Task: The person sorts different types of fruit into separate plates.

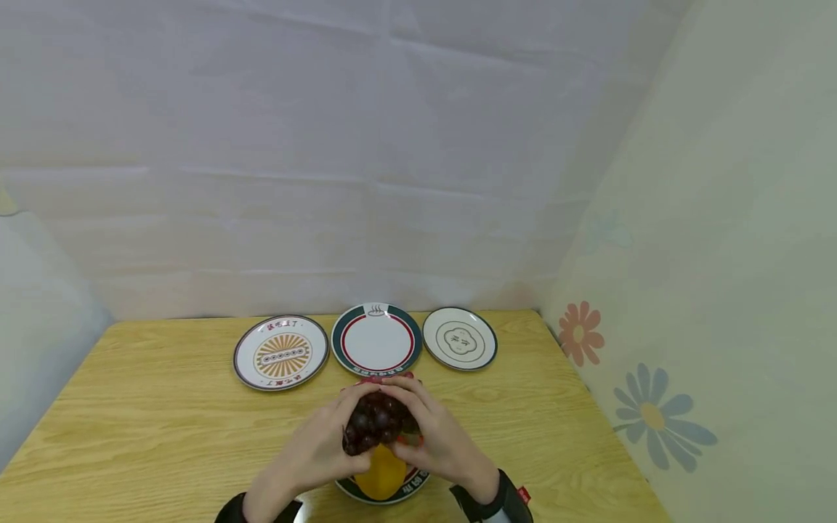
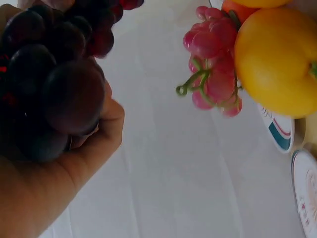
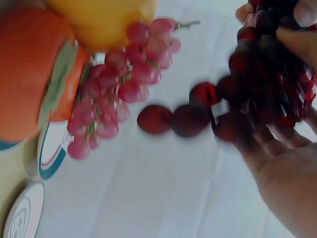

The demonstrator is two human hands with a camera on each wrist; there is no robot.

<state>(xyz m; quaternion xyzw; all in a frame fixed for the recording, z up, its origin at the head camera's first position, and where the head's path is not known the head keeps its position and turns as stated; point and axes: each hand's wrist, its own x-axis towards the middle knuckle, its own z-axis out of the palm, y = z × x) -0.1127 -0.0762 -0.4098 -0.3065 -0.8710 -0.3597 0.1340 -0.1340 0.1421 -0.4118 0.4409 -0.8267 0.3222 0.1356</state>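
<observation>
A bunch of dark purple grapes [image 1: 378, 419] is held between both hands, above a plate [image 1: 346, 490] at the table's front. My left hand [image 1: 319, 441] grips it from the left, its thumb and fingers curled round the grapes; my right hand [image 1: 446, 444] holds the other side the same way. Below the bunch a yellow fruit [image 1: 381, 476] lies on the plate. In the right wrist view a bunch of pink grapes [image 3: 109, 94] and an orange persimmon-like fruit [image 3: 29, 74] appear beside the yellow one. The hands hide part of the plate.
Along the back of the wooden table [image 1: 163, 392] stand three plates: one with a sunburst print [image 1: 248, 356], one with a green rim [image 1: 375, 345] and a small white one [image 1: 484, 345]. A white cloth [image 1: 294, 145] hangs behind, with a flowered sheet [image 1: 719, 290] at the right.
</observation>
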